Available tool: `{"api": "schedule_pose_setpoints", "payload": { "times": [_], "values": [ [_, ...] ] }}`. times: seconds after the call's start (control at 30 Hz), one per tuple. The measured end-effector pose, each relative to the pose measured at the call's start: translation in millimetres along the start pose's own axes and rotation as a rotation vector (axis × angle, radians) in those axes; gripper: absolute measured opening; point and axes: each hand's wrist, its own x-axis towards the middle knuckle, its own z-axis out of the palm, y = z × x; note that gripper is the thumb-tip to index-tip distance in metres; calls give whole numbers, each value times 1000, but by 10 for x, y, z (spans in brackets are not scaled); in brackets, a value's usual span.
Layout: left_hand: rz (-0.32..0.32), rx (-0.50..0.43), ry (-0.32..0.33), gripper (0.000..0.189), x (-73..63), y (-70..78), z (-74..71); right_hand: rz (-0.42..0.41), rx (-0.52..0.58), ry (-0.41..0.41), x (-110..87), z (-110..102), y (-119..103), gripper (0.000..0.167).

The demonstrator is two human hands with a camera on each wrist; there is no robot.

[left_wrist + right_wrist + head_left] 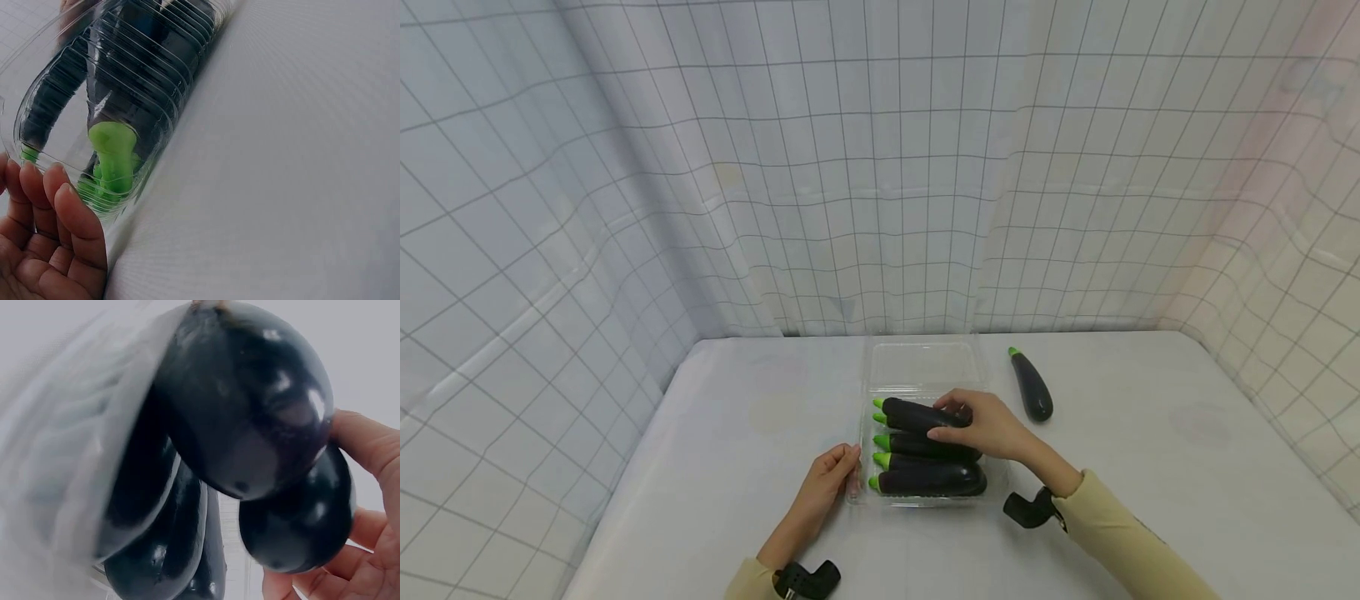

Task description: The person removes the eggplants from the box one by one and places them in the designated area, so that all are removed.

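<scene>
A clear plastic clamshell container (pixel 996 479) lies with its lid opened away from me. Inside, several dark eggplants (pixel 928 479) with bright green stems lie side by side, stems to the left. My right hand (pixel 988 425) grips the rounded end of an eggplant (pixel 917 414) at the back of the row, thumb on the near side. In the right wrist view, the fingers (pixel 334 572) curl against that eggplant (pixel 297 525), beside a larger one (pixel 250 406). My left hand (pixel 829 475) holds the container's left edge, its fingertips at the rim in the left wrist view.
Another eggplant (pixel 1033 387) lies alone on the white tabletop (pixel 1150 433), right of the raised lid (pixel 921 364). Grid-patterned white curtains (pixel 880 208) hang behind the table and along both sides.
</scene>
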Motion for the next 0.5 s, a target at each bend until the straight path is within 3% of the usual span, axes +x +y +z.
{"api": "schedule_pose_setpoints", "payload": {
  "times": [0.5],
  "values": [
    [4, -2, -7, 44, 2, -2, -2, 54, 38, 222, -7, -58, 11, 38]
  ]
}}
